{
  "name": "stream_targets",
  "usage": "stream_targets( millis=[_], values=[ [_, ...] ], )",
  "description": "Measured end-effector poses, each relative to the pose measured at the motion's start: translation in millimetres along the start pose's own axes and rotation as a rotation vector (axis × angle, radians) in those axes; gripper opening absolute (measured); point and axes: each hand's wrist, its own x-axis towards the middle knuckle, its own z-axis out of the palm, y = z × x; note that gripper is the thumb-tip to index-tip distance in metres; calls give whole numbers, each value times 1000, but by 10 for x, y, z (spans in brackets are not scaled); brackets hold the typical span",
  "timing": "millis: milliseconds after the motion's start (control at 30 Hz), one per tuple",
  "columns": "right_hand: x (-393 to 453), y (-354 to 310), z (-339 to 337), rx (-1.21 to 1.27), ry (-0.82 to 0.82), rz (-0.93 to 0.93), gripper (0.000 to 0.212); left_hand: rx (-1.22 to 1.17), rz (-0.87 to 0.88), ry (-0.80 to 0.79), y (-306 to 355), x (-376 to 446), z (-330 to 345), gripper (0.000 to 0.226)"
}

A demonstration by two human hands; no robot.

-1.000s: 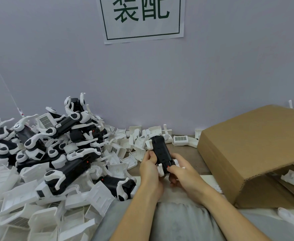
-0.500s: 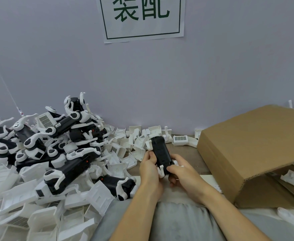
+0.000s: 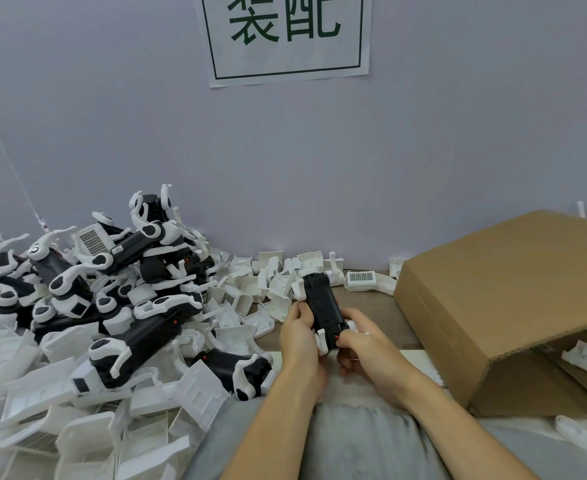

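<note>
Desk (image 3: 368, 299) space is tight: a narrow bare strip runs between a heap of plastic parts (image 3: 139, 341), left, and a cardboard box (image 3: 493, 289), right. Over it, left hand (image 3: 299, 337) and right hand (image 3: 366, 346) both grip one black part (image 3: 321, 304), fingers curled round its near end.

Plain pale grey-lilac wall (image 3: 423, 150) straight ahead, evenly lit, white paper sign (image 3: 287, 36) with green characters in a green frame taped up top centre, brown table (image 3: 371, 303) butted against the wall, cardboard box (image 3: 493, 289) on its side at right.
</note>
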Motion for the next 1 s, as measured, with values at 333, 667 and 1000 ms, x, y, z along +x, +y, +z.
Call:
stream_targets(
  millis=[333,667,1000],
  values=[
    [7,-1,36,-44,32,-25,37,22,34,-17,-21,36,-12,32],
    [-8,0,25,-10,50,-20,36,42,67,-42,-31,41,-11,29],
    [28,-34,-44,70,334,-161,20,-96,59,-30,4,14,31,23]
  ],
)
